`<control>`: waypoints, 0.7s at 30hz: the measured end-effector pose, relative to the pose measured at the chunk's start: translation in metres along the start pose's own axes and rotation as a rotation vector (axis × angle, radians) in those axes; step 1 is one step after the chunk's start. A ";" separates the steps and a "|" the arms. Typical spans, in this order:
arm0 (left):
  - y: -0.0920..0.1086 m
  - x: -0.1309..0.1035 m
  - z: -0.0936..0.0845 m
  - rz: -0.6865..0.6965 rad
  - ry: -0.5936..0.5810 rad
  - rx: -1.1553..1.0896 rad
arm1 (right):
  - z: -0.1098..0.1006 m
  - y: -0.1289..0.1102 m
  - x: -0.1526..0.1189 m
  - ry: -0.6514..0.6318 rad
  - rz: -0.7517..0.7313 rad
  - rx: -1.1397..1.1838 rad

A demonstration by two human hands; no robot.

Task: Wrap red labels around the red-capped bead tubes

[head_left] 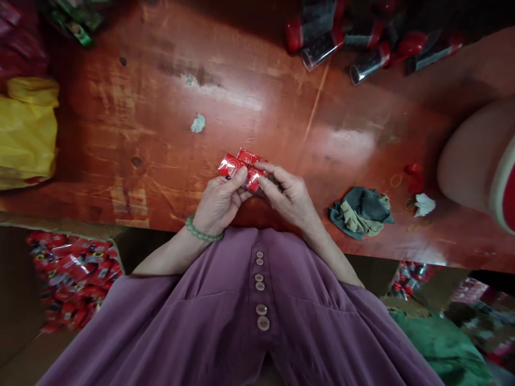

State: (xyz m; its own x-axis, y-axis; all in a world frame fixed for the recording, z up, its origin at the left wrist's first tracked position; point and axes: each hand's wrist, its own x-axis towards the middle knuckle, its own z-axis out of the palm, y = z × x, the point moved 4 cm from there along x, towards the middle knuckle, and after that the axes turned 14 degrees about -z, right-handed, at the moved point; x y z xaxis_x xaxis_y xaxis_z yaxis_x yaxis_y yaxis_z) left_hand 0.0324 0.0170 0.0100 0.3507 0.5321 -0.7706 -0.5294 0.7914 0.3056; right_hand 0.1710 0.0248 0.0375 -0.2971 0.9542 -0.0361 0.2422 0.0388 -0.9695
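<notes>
The left hand (219, 199) pinched red packets (230, 164) over the table (161, 123); the right hand (290, 195) touched them, grip unclear; two-handed handling seemed underway, the next move likely needing steady fingertips.

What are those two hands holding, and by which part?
Shiny red packaging: the left hand grips its near side, thumb on top; the right hand has fingers at its right side.

Red-brown glossy wooden table (161, 107), scuffed. Two dark knots (137, 162) left of table's middle, pale straight line (316, 104) right of it. Soft glare (350, 145) on table's right half, far side dim.
</notes>
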 end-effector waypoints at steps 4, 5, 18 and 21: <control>-0.004 0.003 -0.003 -0.023 0.051 -0.046 | -0.001 0.001 -0.002 -0.002 -0.120 -0.156; -0.005 0.004 -0.003 -0.033 0.058 -0.060 | -0.001 0.002 -0.003 0.000 -0.131 -0.166; -0.005 0.009 0.009 -0.036 0.008 -0.099 | 0.011 0.000 -0.004 0.103 -0.178 -0.258; -0.003 0.009 0.008 -0.022 -0.026 -0.096 | 0.009 0.004 -0.001 0.091 -0.141 -0.176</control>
State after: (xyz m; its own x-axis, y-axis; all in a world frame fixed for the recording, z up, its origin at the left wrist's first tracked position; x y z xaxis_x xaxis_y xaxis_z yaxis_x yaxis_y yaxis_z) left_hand 0.0435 0.0218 0.0071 0.3825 0.5238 -0.7612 -0.5926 0.7711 0.2328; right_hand 0.1636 0.0214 0.0314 -0.2564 0.9583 0.1263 0.3635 0.2167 -0.9060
